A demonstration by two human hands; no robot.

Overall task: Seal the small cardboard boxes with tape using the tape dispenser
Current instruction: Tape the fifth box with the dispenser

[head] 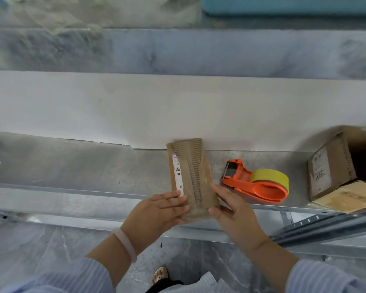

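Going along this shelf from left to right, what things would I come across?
On the shelf: flat cardboard box → orange tape dispenser → open cardboard box.

Label [178, 175] on flattened box [199, 185] unreadable; open carton [334, 170] cut off right

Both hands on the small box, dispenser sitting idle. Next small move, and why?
Probably let the right hand release and reach for the tape dispenser, with the left hand steadying the small box. Both hands hold the box's near end, and the dispenser lies untouched on the shelf just right of it.
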